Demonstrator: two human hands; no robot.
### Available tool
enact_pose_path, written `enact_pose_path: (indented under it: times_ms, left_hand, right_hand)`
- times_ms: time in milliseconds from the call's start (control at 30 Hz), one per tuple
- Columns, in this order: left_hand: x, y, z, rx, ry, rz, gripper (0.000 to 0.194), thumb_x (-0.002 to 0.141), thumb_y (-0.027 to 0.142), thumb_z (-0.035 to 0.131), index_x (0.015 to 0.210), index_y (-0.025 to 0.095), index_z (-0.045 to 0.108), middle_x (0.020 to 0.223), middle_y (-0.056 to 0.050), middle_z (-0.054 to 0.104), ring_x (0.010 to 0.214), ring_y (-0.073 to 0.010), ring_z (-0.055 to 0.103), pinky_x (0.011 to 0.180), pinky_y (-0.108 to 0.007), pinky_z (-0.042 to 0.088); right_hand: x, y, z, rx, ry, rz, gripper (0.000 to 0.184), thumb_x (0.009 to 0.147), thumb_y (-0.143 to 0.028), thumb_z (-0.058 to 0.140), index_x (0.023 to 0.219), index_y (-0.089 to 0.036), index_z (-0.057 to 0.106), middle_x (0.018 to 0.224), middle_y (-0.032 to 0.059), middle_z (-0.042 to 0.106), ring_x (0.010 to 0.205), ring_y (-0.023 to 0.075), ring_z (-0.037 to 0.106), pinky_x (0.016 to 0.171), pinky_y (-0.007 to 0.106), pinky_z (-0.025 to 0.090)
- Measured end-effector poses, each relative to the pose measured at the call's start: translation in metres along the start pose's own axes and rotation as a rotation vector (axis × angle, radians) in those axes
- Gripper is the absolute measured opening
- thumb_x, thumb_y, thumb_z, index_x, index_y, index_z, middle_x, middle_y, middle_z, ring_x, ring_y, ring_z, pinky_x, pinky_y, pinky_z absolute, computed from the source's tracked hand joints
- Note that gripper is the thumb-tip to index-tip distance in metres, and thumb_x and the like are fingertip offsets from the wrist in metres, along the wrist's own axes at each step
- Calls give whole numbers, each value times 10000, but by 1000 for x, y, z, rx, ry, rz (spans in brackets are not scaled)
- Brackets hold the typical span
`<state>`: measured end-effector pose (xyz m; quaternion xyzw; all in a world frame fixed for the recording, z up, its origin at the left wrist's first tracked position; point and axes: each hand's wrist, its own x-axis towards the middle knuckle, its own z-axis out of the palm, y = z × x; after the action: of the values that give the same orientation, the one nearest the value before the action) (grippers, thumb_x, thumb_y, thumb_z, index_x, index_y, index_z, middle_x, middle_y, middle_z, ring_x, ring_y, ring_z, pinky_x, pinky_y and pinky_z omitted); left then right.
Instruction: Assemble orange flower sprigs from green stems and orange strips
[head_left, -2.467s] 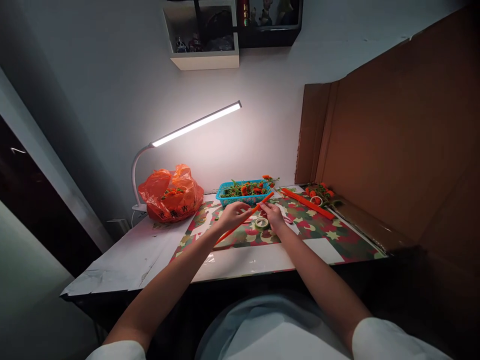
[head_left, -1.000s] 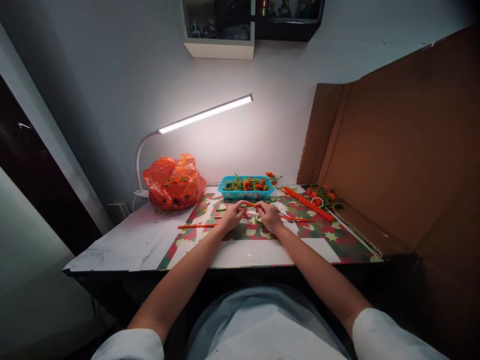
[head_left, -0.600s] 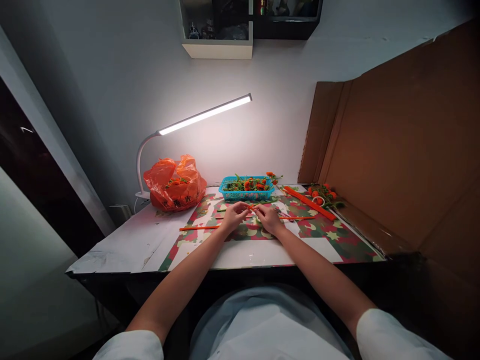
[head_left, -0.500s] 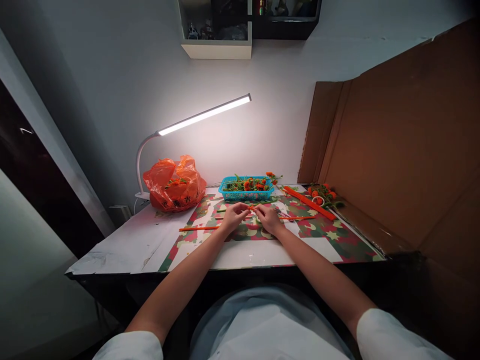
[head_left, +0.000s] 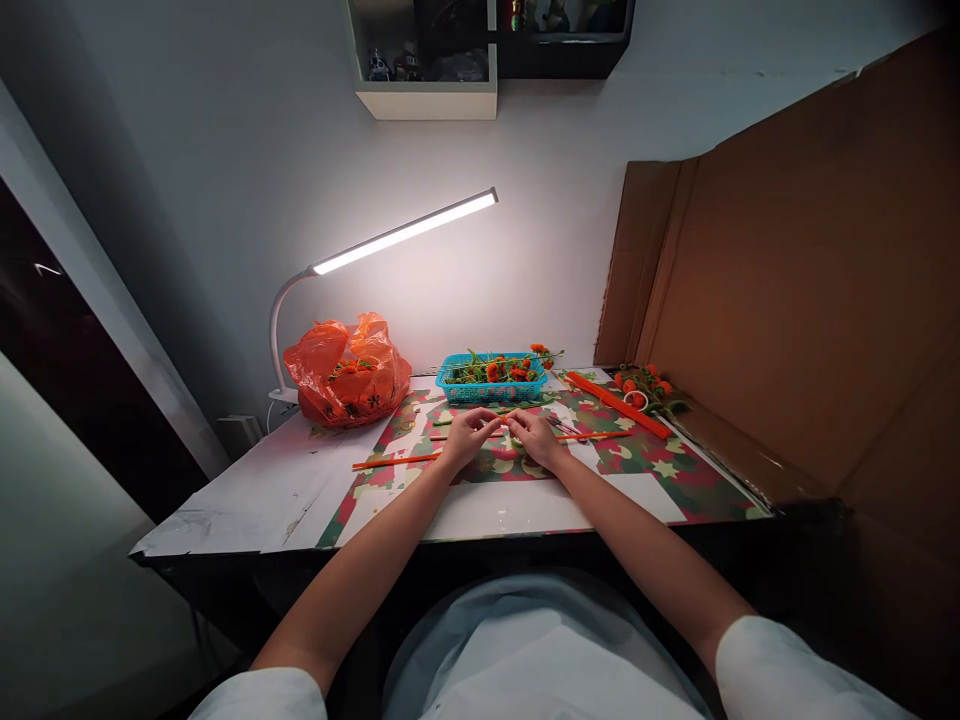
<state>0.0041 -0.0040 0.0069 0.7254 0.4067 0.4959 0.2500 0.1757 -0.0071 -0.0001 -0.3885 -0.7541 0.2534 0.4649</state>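
My left hand (head_left: 470,435) and my right hand (head_left: 534,436) meet over the middle of the table. Both are closed, with fingertips pinching a short stretch of orange pipe cleaner (head_left: 504,420) between them. From beside my left hand an orange pipe cleaner length (head_left: 397,461) runs out to the left; whether it joins the held piece is hidden. Another thin orange pipe cleaner (head_left: 600,435) lies right of my right hand. Pink-handled scissors (head_left: 568,430) are just beyond that hand. A pale green tape roll (head_left: 516,441) is mostly covered by my right fingers.
At the back stands a blue basket (head_left: 491,391) of orange flowers and green stems. A red plastic bag (head_left: 352,395) sits under the lamp (head_left: 405,232) at left. Orange pipe cleaners (head_left: 619,404) lie in a bundle near orange flowers (head_left: 637,384) and a cardboard wall (head_left: 795,260).
Earlier, my hands held a long orange strand slanting up to the right. They have since lowered and come together over a short stretch. Lately only small finger movements and a slight view shift show.
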Motion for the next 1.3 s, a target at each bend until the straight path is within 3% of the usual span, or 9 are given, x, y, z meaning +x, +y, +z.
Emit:
enact_pose_path:
  times_ms: [200, 400, 833, 1300]
  left_hand:
    - [-1, 5, 0, 5, 11, 30, 411, 735, 562, 634, 742, 153, 674, 686, -25, 649, 514, -90, 450, 495, -217, 383]
    - [-1, 4, 1, -39, 34, 81, 380, 738, 538, 654, 727, 159, 680, 663, -17, 646, 487, -81, 435, 460, -207, 359]
    - [-2, 1, 0, 76, 6, 152, 356, 797, 506, 611, 747, 160, 681, 613, -1, 615, 495, -84, 438, 478, -204, 364]
    - [-3, 1, -4, 208, -60, 314, 215, 852, 356, 605, 768, 175, 683, 667, -10, 642, 571, -94, 508, 544, -202, 387]
  right_hand:
    - [4, 5, 3, 194, -20, 35, 280, 794, -463, 521, 773, -192, 589, 631, -32, 491, 566, 112, 410, 534, 232, 315]
    - [4, 2, 2, 251, -43, 87, 313, 761, -508, 529, 748, -196, 546, 623, -33, 453, 555, 110, 367, 518, 245, 287]
    - [8, 5, -2, 390, -161, 161, 410, 714, -596, 564, 649, -198, 489, 572, -49, 372, 540, 97, 307, 517, 251, 231]
    - [8, 0, -22, 421, -329, 218, 380, 664, -532, 673, 693, -160, 598, 617, -43, 411, 586, 90, 315, 565, 257, 227]
